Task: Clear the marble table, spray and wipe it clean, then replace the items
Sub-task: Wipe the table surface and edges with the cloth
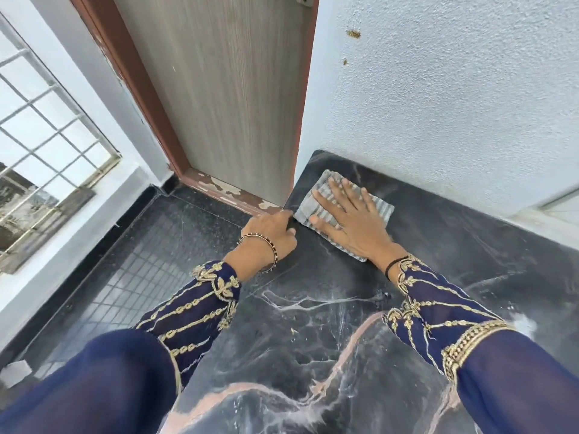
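Note:
A dark marble table (313,324) with white and pink veins fills the lower middle and right of the view. A folded grey striped cloth (318,191) lies on its far left corner, near the wall. My right hand (351,220) presses flat on the cloth, fingers spread. My left hand (271,233) grips the table's left edge, fingers curled over it. Nothing else stands on the visible tabletop, which looks streaked and damp.
A textured white wall (454,104) runs along the table's far side. A grey door (225,98) in a brown frame stands to the left of the table. Dark floor (141,261) lies left of the table, with a barred window (47,136) beyond.

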Motion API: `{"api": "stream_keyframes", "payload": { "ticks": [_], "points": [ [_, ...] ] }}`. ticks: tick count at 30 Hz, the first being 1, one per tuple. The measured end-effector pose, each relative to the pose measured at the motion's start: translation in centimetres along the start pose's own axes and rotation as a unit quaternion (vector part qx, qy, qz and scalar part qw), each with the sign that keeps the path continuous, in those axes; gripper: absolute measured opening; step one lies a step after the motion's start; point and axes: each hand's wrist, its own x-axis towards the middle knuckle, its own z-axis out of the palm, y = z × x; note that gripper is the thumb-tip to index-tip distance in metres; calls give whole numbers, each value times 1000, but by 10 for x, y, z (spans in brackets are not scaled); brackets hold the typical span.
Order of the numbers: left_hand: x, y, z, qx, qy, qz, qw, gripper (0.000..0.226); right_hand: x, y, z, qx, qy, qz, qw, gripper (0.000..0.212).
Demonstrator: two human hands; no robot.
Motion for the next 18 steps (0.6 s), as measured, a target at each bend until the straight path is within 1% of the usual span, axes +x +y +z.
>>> {"api": "stream_keyframes", "payload": {
  "ticks": [1,2,5,8,12,18],
  "points": [
    [-4,-5,-1,-47,19,-23,998,40,-9,-15,3,-8,16,-18,1000,71],
    [-10,-11,-1,-71,41,-38,996,39,-17,-30,7,-16,30,-36,999,69],
    [-44,-30,5,-74,82,-36,993,38,-52,-77,18,-19,57,-83,995,67],
    [-89,-55,13,-99,91,-27,991,39,-95,-131,23,10,79,-126,989,64],
    [-146,-79,23,-110,75,-53,990,41,-146,-196,28,30,51,-164,985,59],
    [-227,-105,43,-93,27,-73,993,41,-219,-269,36,11,26,-213,977,56]
  ]
}}
